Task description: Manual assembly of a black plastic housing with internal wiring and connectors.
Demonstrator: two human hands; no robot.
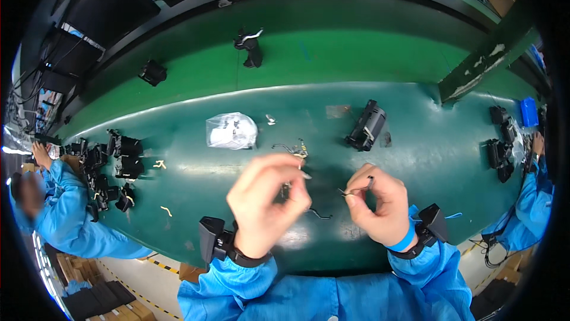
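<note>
My left hand [267, 202] is raised above the green table with thumb and forefinger pinched together. A small pale tip shows at its fingertips, too small to name. To its right, my right hand [383, 211] pinches a short thin dark strip [357, 190], perhaps a piece of cable, between thumb and forefinger. The two hands are apart. Just beyond my left hand lies a little tangle of thin dark and yellowish parts [301, 150]. Another thin dark curved piece [321, 215] lies on the table between the hands.
Farther back are a clear bag with white contents [233, 131] and a black boxy device [366, 126]. Black units [127, 158] crowd the left, near a person in blue; more black units [500, 149] stand right, near another person. A green post [487, 63] rises at back right.
</note>
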